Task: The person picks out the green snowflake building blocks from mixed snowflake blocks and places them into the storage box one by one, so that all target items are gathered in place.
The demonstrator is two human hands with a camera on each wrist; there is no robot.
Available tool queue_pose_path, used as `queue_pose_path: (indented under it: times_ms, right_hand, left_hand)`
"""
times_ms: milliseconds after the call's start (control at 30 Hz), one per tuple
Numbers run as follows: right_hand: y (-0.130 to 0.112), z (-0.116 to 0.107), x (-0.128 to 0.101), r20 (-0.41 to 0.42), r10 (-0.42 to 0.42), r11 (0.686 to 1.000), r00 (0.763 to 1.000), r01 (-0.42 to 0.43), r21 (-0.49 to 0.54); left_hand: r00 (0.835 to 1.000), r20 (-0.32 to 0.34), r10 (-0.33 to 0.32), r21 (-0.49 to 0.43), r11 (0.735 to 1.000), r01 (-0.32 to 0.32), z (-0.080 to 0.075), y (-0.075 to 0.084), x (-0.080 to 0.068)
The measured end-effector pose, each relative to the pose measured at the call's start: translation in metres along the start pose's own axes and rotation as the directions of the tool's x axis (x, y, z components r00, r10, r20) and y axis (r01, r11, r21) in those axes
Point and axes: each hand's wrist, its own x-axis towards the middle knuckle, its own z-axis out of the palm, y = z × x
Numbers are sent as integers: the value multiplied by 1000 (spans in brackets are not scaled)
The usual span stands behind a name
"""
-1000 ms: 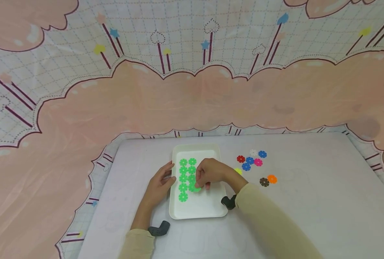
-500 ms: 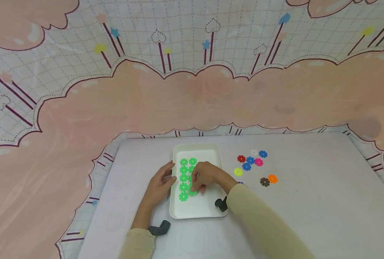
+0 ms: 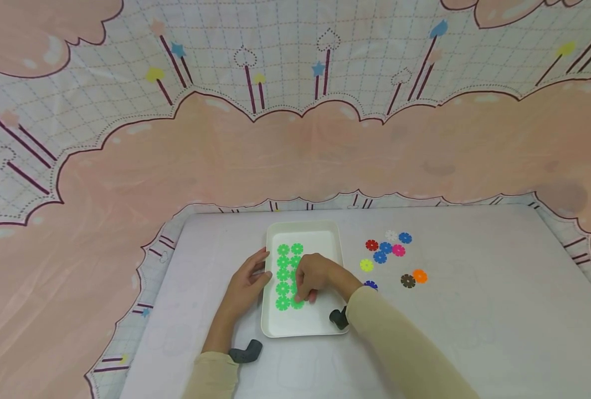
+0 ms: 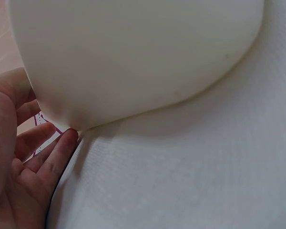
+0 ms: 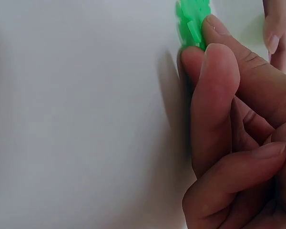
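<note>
The right hand [image 3: 314, 280] pinches a green flower-shaped plastic disc [image 3: 297, 303] at 6 o'clock in the white rectangular plastic tray [image 3: 305, 327], which the flat-fingered left hand [image 3: 247, 282] steadies; a careless release may disturb the neighbouring green discs [image 3: 282, 275].

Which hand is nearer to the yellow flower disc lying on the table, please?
The right. The right hand is over the white tray, on the side of the yellow flower disc; the left hand rests at the tray's far left edge, farther away.

Bright, even light, soft shadows, head view bowed at edges, wrist views close, perhaps slightly blurred
</note>
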Motion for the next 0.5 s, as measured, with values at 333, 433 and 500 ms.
queue_pose_path:
  times_ms: [333,433,500]
  right_hand:
    - [-2,1,-1,-11,-18,1000,1000,17,-15]
    - [-2,2,-1,-16,-25,999,1000,25,-22]
    - [-2,2,-1,-21,-24,999,999,24,-24]
  left_hand:
    - [1000,0,-12,-7,1000,12,0,1,-1]
    - [1000,0,-8,-9,1000,8,0,1,-1]
    - [1000,-1,-5,-10,1000,5,0,1,-1]
